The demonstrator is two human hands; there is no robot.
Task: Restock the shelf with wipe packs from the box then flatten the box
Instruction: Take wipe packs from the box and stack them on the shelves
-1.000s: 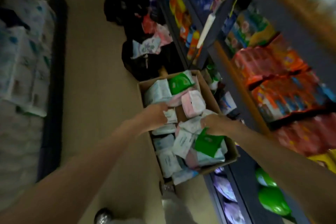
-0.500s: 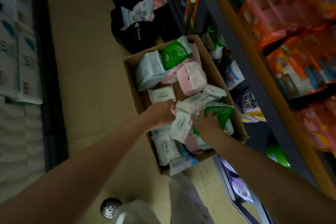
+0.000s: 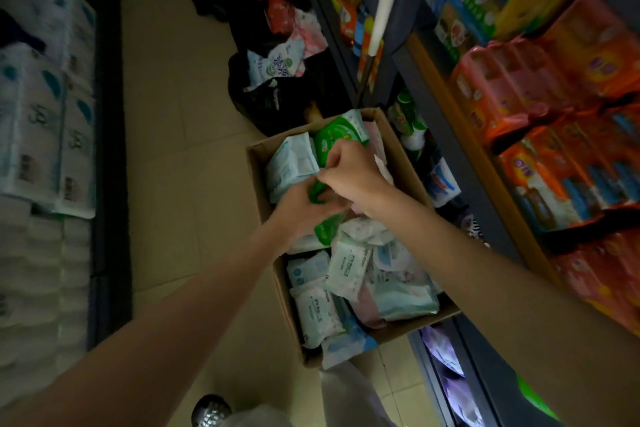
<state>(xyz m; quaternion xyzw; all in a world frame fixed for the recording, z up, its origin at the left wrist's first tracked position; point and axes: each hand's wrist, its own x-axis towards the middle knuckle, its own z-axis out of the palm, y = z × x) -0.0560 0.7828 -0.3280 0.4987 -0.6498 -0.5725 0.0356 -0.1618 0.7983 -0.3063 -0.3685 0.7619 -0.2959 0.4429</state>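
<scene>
Head view: both hands work inside an open cardboard box (image 3: 405, 163) of wipe packs on the tiled floor (image 3: 180, 135).
The left hand (image 3: 304, 208) grips a green wipe pack (image 3: 325, 229), fingers curled around it, over the middle of the box. The right hand (image 3: 349, 170) is just above it, touching it, its fingers pinched together on the edge of a second green pack (image 3: 341, 135) at the far end of the box. White, pale-blue and pink packs fill the rest of the box. The box stands just beside the shelf (image 3: 460, 135) on the right, stacked with orange and pink packages.
</scene>
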